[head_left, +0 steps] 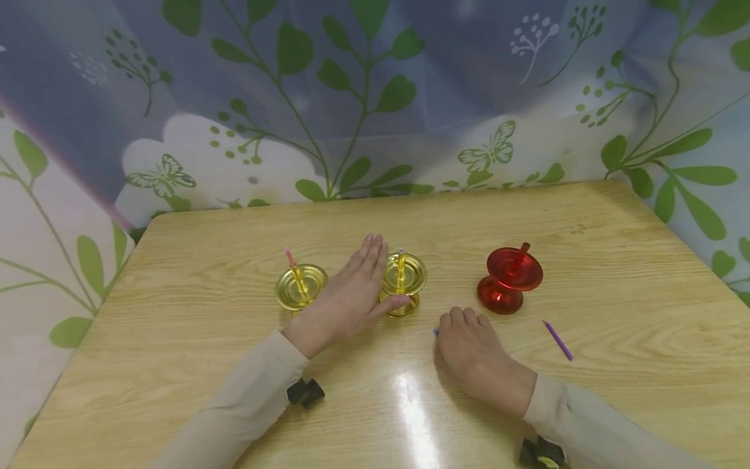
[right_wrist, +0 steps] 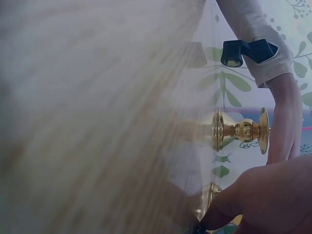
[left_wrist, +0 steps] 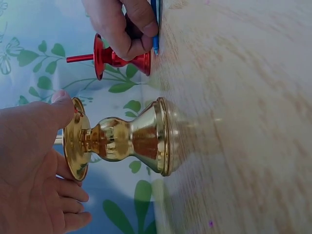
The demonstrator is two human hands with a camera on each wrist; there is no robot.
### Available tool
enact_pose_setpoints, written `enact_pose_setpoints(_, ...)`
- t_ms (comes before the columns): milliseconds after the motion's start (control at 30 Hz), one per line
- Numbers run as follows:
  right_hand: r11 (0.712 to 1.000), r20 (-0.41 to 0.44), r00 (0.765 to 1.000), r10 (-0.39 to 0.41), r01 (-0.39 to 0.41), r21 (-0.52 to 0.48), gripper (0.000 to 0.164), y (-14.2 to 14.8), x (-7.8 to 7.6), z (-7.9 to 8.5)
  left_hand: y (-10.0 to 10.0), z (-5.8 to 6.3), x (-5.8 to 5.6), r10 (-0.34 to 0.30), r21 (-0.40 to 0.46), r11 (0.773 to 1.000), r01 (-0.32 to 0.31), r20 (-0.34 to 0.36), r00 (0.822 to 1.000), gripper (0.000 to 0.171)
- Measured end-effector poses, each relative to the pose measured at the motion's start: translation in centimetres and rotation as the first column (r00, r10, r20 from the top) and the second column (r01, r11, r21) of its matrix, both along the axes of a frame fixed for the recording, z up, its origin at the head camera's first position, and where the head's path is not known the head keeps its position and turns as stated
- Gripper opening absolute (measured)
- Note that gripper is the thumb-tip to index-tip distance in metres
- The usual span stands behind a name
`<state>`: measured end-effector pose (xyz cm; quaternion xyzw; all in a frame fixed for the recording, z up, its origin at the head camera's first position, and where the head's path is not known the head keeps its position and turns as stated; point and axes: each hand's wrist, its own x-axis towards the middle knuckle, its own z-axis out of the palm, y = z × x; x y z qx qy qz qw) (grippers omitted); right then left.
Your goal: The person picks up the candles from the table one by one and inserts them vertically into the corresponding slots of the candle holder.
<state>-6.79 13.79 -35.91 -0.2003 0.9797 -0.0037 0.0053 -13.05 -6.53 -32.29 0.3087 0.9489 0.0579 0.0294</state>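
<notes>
My left hand (head_left: 351,286) reaches to the middle gold candle holder (head_left: 404,273), fingers straight and thumb spread. In the left wrist view, the thumb lies at the rim of its dish (left_wrist: 78,165), fingers on the other side. A thin post (head_left: 401,260) with a pale top rises from that holder. Low over the table, my right hand (head_left: 473,352) pinches a slim blue candle (left_wrist: 155,29), mostly covered by the fingers in the head view. To the left, another gold candle holder (head_left: 287,293) bears a pink candle (head_left: 290,257), partly behind my left wrist.
A red candle holder (head_left: 500,296) with a red upright post (head_left: 519,257) stands beyond my right hand. To the right of that hand a purple candle (head_left: 558,341) lies on the wooden table (head_left: 633,273). A leaf-patterned cloth (head_left: 445,85) hangs behind the table.
</notes>
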Motion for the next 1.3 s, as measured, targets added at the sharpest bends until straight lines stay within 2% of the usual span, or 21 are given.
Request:
enact_pose_setpoints(167, 1.000, 0.013, 1.000, -0.003, 0.003, 0.018, 0.017, 0.0, -0.2, 0.3, 0.1, 0.0, -0.1, -0.003, -0.007, 1.000, 0.003, -0.003, 1.000, 0.088)
enact_pose_setpoints(267, 1.000, -0.095, 0.995, 0.013, -0.015, -0.020, 0.019, 0.2, -0.5, 0.5, 0.1, 0.0, -0.1, -0.002, -0.001, 1.000, 0.002, -0.004, 1.000, 0.088)
enact_pose_setpoints(333, 0.997, -0.218, 0.976, 0.028, -0.044, -0.069, 0.021, 0.3, -0.8, 0.5, 0.0, -0.1, -0.1, -0.001, 0.002, 1.000, 0.001, -0.003, 1.000, 0.088)
enact_pose_setpoints(400, 0.991, -0.333, 0.942, 0.041, -0.081, -0.110, 0.024, 0.5, -1.2, 0.5, 0.0, -0.1, 0.0, 0.002, 0.004, 1.000, -0.002, 0.001, 1.000, 0.088)
enact_pose_setpoints(467, 0.983, -0.413, 0.910, 0.042, -0.112, -0.146, 0.023, 0.6, -1.6, 0.5, 0.0, -0.1, 0.0, 0.005, 0.003, 1.000, -0.005, 0.005, 1.000, 0.087)
enact_pose_setpoints(533, 0.975, -0.457, 0.888, 0.037, -0.132, -0.178, 0.021, 0.7, -2.0, 0.6, 0.0, -0.1, 0.0, 0.003, 0.000, 1.000, -0.003, 0.000, 1.000, 0.087)
enact_pose_setpoints(700, 0.937, -0.487, 0.873, 0.031, -0.196, -0.291, 0.013, 0.8, -2.8, 1.1, 0.1, -0.1, 0.0, -0.005, -0.016, 1.000, 0.004, -0.027, 1.000, 0.085)
enact_pose_setpoints(900, 0.857, -0.515, 0.857, 0.037, -0.292, -0.425, 0.005, 0.8, -4.2, 2.0, 0.3, -0.1, 0.0, -0.005, -0.023, 1.000, 0.004, -0.042, 0.999, 0.086)
enact_pose_setpoints(933, 0.844, -0.512, 0.858, 0.032, -0.298, -0.446, 0.005, 0.8, -4.5, 2.1, 0.3, -0.1, -0.1, -0.004, -0.021, 1.000, 0.004, -0.040, 0.999, 0.086)
enact_pose_setpoints(1000, 0.812, -0.475, 0.880, 0.015, -0.288, -0.507, 0.006, 0.7, -5.0, 2.6, 0.4, -0.1, -0.1, -0.005, -0.023, 1.000, 0.004, -0.038, 0.999, 0.087)
enact_pose_setpoints(1100, 0.739, -0.384, 0.923, 0.007, -0.264, -0.620, 0.010, 0.5, -5.7, 3.2, 0.3, -0.2, -0.1, -0.001, -0.024, 1.000, 0.000, -0.036, 0.999, 0.086)
enact_pose_setpoints(1167, 0.679, -0.317, 0.948, 0.016, -0.243, -0.693, 0.010, 0.4, -6.2, 3.6, 0.3, -0.2, -0.1, -0.001, -0.023, 1.000, 0.000, -0.041, 0.999, 0.086)
enact_pose_setpoints(1233, 0.617, -0.281, 0.959, 0.039, -0.244, -0.748, 0.011, 0.2, -6.7, 3.8, 0.2, -0.2, -0.1, 0.000, -0.021, 1.000, -0.001, -0.040, 0.999, 0.085)
enact_pose_setpoints(1300, 0.561, -0.272, 0.960, 0.065, -0.261, -0.786, 0.011, 0.0, -7.0, 4.0, 0.2, -0.2, -0.1, -0.003, -0.013, 1.000, 0.003, -0.041, 0.999, 0.085)
